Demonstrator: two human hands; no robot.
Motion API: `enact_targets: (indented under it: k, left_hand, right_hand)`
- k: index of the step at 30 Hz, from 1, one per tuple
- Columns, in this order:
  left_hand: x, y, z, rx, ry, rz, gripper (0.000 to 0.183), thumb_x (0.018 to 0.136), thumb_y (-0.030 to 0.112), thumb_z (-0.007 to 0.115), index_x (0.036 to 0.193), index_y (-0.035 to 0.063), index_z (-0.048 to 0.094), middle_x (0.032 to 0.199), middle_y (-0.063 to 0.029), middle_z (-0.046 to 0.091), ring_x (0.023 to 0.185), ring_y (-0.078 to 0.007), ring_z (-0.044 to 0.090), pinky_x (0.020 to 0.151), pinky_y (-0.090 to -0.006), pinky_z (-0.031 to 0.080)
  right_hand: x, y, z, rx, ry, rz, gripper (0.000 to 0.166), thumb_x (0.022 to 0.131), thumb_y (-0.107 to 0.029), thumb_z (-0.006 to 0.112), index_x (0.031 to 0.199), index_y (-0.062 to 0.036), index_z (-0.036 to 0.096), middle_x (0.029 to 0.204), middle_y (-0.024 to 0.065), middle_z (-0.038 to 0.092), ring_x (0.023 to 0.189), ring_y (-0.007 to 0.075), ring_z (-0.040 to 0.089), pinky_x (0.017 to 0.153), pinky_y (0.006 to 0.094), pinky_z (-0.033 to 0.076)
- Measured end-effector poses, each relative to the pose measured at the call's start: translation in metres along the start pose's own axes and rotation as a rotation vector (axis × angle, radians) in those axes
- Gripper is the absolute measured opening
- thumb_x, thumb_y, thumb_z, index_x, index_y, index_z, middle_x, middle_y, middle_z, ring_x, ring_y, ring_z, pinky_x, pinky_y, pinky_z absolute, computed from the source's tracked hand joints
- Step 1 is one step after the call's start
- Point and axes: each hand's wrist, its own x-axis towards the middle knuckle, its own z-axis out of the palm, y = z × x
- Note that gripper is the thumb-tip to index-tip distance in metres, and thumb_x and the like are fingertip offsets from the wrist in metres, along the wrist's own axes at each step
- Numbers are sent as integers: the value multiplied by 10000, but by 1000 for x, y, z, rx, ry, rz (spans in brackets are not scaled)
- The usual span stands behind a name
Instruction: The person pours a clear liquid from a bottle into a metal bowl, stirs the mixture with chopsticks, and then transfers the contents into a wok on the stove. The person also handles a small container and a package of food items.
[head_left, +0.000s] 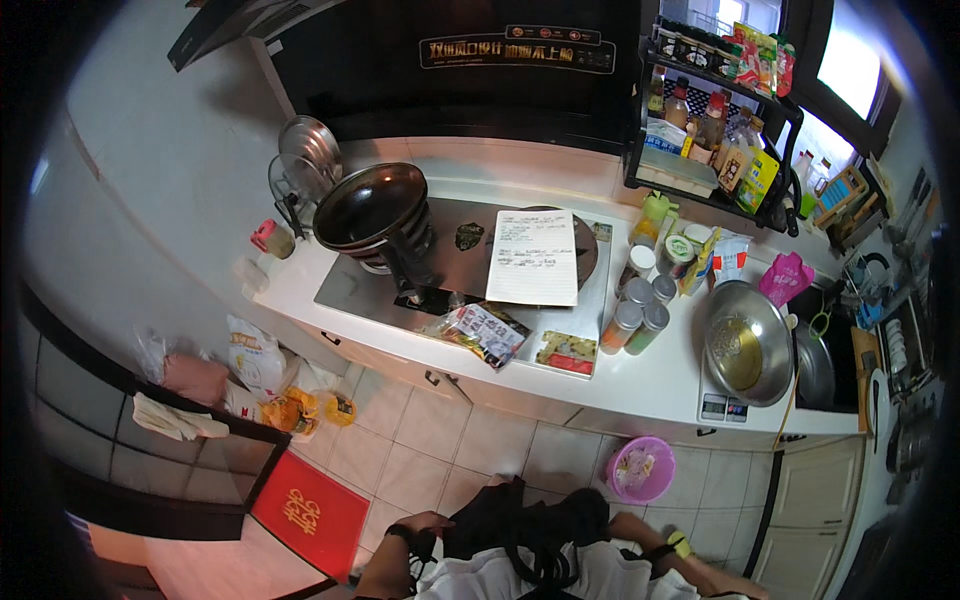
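Observation:
My left hand (426, 523) hangs low beside the leg of my black shorts (487, 517), its fingers against or close to the cloth. On the other side, my right hand (624, 527) is by the shorts too, its fingers mostly hidden. No held object shows in either one. Before me is a gas stove (457, 262). An open lined notebook (534, 255) with handwriting lies over its right burner. A dark wok (373, 208) sits tilted on the left burner. Plastic food packets (487, 334) rest at the stove's front edge.
Seasoning jars (636, 322) stand right of the stove. Beyond them, a steel bowl (742, 345) with yellowish liquid sits on a kitchen scale (724, 407) beside the sink (829, 345). A pink bin (641, 470), oil bottles (337, 409) and a red mat (311, 510) are on the floor.

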Motion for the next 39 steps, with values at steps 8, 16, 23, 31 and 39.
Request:
enact_targets:
  k: [8,16,23,31,39]
  left_hand:
    - [-6,-10,-41,-29,184,-210,342,875,380,583,909,59,697,843,-28,674,772,-133,598,702,-289,451]
    - [-20,183,-112,-398,674,35,333,964,335,476,1155,71,548,1026,-32,640,931,-116,597,800,-264,448]
    - [18,349,-128,-424,610,402,466,984,317,450,1349,37,377,1161,-97,588,1011,-167,584,923,-304,445]
    - [122,435,-179,-581,578,344,440,940,254,542,1280,32,370,1089,-102,567,955,-207,612,820,-322,527]
    - [129,462,-185,-540,439,208,354,911,210,588,1172,23,439,1024,-112,611,768,-198,659,603,-255,548]
  right_hand:
    - [19,-87,-43,306,141,-160,397,919,-396,536,927,-26,680,789,111,679,714,194,617,707,321,481]
    - [62,-172,-136,409,301,-411,416,945,-372,495,1237,-80,547,1058,153,654,957,286,631,842,342,478]
    - [90,-208,-217,407,452,-585,493,930,-250,546,1355,-59,386,1051,144,644,941,246,636,794,331,496]
    - [130,-234,-290,1589,344,-297,417,935,-282,553,1252,-62,395,970,116,608,865,248,645,697,322,542]
    - [150,-231,-295,1313,278,-368,241,911,-207,570,1061,-18,558,848,115,663,700,194,649,621,284,523]
